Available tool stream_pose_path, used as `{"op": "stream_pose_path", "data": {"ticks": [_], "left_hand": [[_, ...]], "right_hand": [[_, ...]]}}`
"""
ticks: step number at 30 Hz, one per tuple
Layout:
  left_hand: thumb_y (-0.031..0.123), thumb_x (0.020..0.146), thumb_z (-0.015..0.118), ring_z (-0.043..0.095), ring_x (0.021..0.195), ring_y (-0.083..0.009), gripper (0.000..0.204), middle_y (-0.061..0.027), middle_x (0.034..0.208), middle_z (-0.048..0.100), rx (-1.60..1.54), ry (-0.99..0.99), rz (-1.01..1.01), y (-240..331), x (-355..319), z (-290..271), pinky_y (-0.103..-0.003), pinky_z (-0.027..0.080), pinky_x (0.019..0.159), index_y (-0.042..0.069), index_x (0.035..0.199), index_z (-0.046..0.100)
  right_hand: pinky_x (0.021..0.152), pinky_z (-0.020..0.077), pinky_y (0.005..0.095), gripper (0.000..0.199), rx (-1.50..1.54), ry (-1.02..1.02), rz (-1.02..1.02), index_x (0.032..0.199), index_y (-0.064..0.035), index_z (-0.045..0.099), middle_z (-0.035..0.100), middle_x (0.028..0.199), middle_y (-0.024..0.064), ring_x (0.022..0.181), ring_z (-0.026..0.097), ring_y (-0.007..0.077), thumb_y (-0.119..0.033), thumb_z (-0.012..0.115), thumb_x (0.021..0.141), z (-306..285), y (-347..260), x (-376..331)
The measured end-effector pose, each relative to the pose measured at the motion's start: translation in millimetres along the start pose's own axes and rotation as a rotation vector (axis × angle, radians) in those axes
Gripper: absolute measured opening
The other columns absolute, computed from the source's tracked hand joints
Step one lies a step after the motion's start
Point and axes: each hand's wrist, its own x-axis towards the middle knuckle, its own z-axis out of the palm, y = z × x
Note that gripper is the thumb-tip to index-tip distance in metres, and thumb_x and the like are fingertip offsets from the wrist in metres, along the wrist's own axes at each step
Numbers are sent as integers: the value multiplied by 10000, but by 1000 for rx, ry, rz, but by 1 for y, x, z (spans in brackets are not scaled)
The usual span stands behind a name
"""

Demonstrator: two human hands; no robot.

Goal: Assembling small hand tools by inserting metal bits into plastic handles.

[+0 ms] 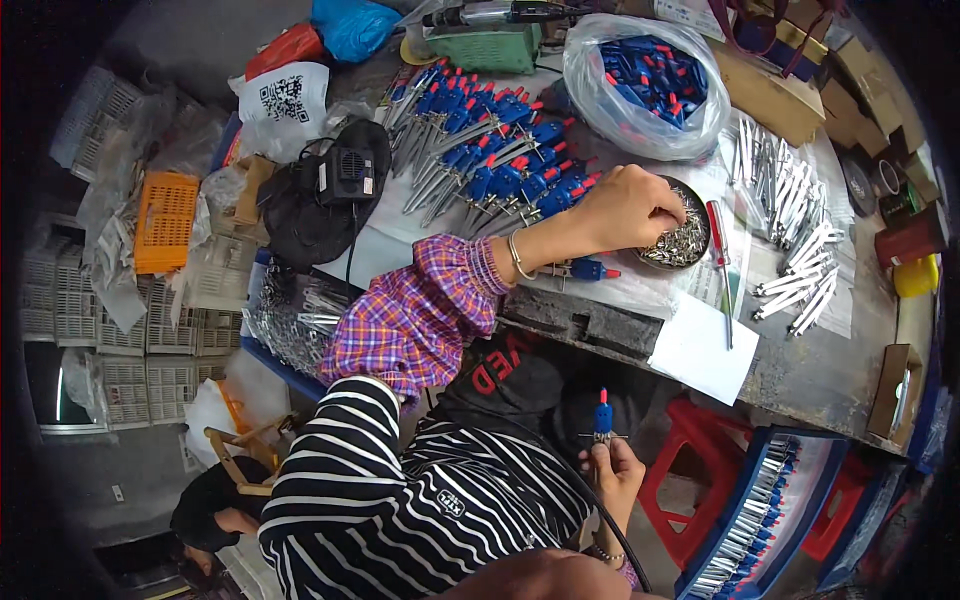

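Note:
My left hand [640,208] reaches across the bench to a dark round bowl [707,257] filled with small silver metal pieces [678,243]. Its fingers are pinched together at the bowl's left side; what is between them is hidden. Lower, in front of my body, my right hand [612,472] grips a blue plastic part with a red tip [604,415], red end up, with a thin metal pin crossing it. Left of the bowl lies a heap of blue-headed metal parts [480,150] with silver shafts. Beside the bowl's right edge rests a red-handled screwdriver [716,228].
Behind the bowl sits a clear bag [590,75] of blue and red parts. Silver metal strips [790,200] lie at right, near white paper [705,350]. A blue tray [820,470] of parts and red stools [690,470] stand below right. Another person [215,510] is lower left.

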Motion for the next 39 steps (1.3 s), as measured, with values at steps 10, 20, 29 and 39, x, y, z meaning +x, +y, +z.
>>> {"op": "stream_pose_path", "data": {"ticks": [10,20,29,39], "left_hand": [[63,672,658,650,603,-177,94,-114,685,660,-185,14,-117,8,-6,-8,-277,496,568,5,746,663],[-28,771,584,610,692,-137,115,-113,781,648,-882,-398,-543,68,-46,-39,-235,478,617,-69,854,652],[-95,769,596,625,764,-147,95,-141,882,644,-1030,-554,-751,82,-98,-16,-232,516,670,-65,856,618],[-79,669,703,523,628,-62,167,-42,833,578,-629,-385,-405,100,-105,-5,-186,383,507,18,803,680]], "right_hand": [[560,465,209,141,81,43,-23,951,87,610,638,729,84,597,567,76,-4,541,869,9,-9,3],[560,464,200,177,61,68,-91,991,80,607,626,727,58,592,554,68,-39,530,884,13,-37,15],[546,469,189,131,63,53,-127,869,63,611,648,729,50,585,578,60,-49,546,886,13,-38,15],[555,477,196,191,84,35,-177,1036,65,610,640,731,48,586,574,63,-33,547,885,13,-34,9]]}}
